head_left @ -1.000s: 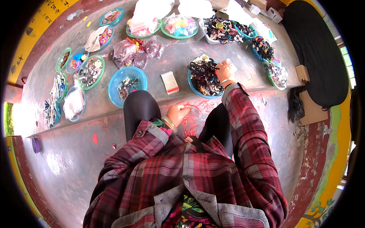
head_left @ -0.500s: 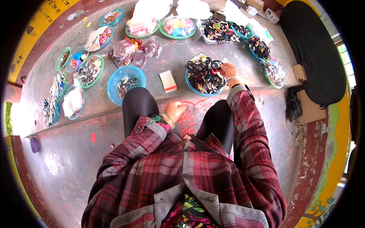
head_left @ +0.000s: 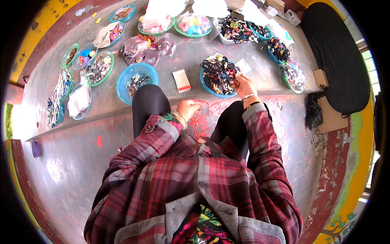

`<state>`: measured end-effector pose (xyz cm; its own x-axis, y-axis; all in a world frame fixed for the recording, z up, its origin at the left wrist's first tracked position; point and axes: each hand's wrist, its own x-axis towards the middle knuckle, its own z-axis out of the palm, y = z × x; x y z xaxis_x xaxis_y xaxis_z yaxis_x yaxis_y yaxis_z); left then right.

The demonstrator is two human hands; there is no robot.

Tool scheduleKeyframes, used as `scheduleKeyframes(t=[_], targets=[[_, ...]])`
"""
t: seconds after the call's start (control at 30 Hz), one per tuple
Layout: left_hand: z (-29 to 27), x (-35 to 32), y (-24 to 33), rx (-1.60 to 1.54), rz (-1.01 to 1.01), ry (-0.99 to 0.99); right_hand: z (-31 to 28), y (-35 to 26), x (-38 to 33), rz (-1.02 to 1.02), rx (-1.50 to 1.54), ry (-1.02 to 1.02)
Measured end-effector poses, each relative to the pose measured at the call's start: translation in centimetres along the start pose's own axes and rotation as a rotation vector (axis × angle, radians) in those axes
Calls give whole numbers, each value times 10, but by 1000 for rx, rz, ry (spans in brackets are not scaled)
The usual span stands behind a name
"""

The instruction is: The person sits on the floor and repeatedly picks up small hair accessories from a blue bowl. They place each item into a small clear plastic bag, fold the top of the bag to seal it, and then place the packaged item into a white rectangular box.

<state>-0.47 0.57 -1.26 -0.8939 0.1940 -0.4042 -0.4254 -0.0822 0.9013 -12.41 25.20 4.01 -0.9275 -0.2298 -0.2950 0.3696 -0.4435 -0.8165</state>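
My right hand (head_left: 240,84) reaches into a blue bowl (head_left: 206,84) heaped with dark hair ties and small accessories (head_left: 218,72), fingers pinched on a piece at the heap's right side. My left hand (head_left: 188,109) rests between my knees above the red-streaked floor, fingers curled; whether it holds anything small is not visible. Both arms wear red plaid sleeves, with bangles at the wrists. A small white packet with a red strip (head_left: 181,80) lies just left of the bowl.
Several blue and green bowls of trinkets ring the raised grey step: one blue bowl (head_left: 136,78) by my left knee, green ones (head_left: 98,69) further left. Clear bags of beads (head_left: 142,49) lie behind. A black mat (head_left: 337,57) and a cardboard box (head_left: 321,77) sit to the right.
My right hand has stayed at the bowl's right edge, working among the hair ties. My left hand remains between my knees. The view has shifted slightly.
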Motion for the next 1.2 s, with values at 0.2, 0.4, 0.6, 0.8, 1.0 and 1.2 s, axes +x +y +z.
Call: scheduleKeyframes(t=[0.2, 0.4, 0.6, 0.8, 1.0, 1.2], targets=[[-3, 5, -8, -79, -10, 7, 22, 34, -56, -55, -108, -150], [-10, 20, -25, 71, -40, -31, 48, 47, -82, -139, -260, -204], [-10, 31, -44, 474, 138, 97, 46, 64, -76, -173, -484, -242], [-4, 11, -17, 462, 186, 123, 46, 72, -73, -292, -785, -190], [-2, 7, -7, 696, 280, 98, 47, 70, -75, -520, -1048, -212], [2, 4, -3, 741, 357, 82, 51, 69, -78, -382, -1055, -119]])
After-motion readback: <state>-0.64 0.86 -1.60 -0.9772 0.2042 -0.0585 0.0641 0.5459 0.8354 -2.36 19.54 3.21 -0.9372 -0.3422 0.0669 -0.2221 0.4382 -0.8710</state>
